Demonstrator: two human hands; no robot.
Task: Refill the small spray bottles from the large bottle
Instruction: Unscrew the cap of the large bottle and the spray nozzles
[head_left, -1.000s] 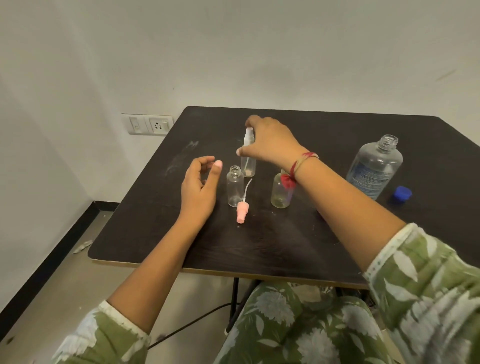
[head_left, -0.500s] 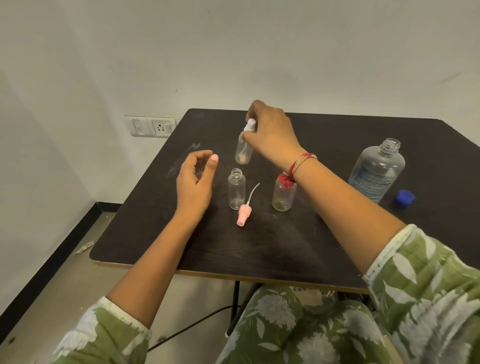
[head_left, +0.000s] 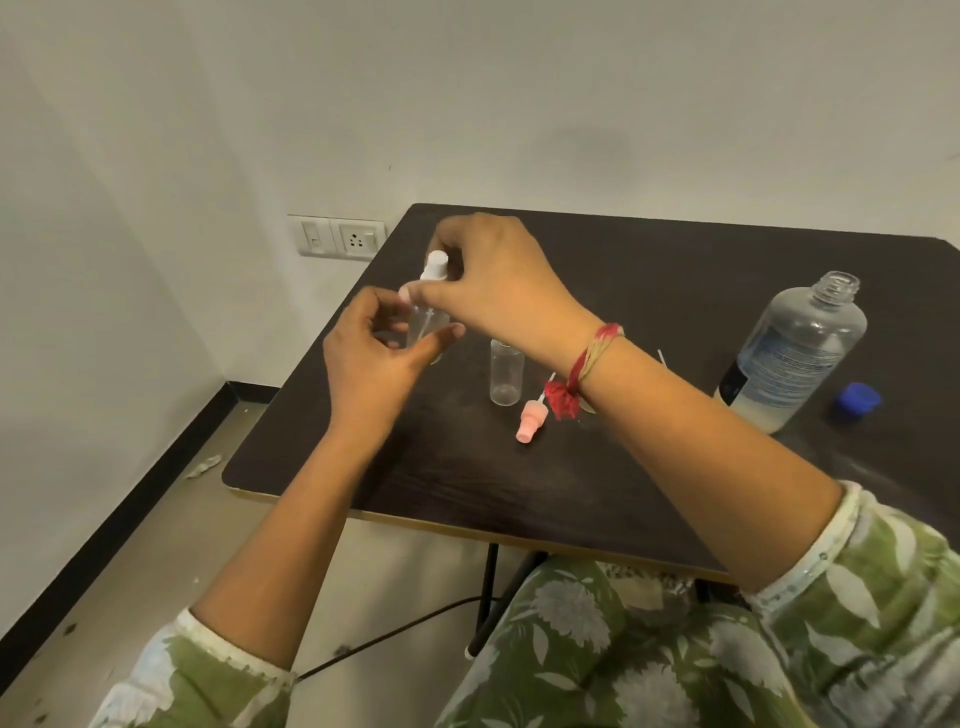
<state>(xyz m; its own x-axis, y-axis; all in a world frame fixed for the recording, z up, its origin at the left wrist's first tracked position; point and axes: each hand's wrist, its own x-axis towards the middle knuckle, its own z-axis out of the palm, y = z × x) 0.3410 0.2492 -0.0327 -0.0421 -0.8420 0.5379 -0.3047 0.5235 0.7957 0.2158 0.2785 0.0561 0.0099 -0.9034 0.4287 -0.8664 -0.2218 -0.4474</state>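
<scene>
Both hands hold a small clear spray bottle (head_left: 423, 322) above the dark table (head_left: 467, 467), near its left edge. My right hand (head_left: 498, 286) pinches the bottle's white spray top (head_left: 435, 265). My left hand (head_left: 374, 358) wraps its fingers around the clear body. A second small clear bottle (head_left: 505, 376) stands uncapped on the table, with its pink spray head (head_left: 531, 420) lying beside it. The large clear bottle (head_left: 795, 353) stands uncapped at the right, a little liquid at its bottom. Its blue cap (head_left: 857, 401) lies to its right. My right wrist hides a third small bottle.
A white wall with a switch and socket plate (head_left: 337, 236) is behind the table's left corner. A black cable (head_left: 389, 639) runs across the floor under the table. My lap in green floral cloth (head_left: 597, 649) is below the near edge.
My right hand lifted the white-topped bottle off the table and carried it left. My left hand rose from the table and closed around the bottle's body.
</scene>
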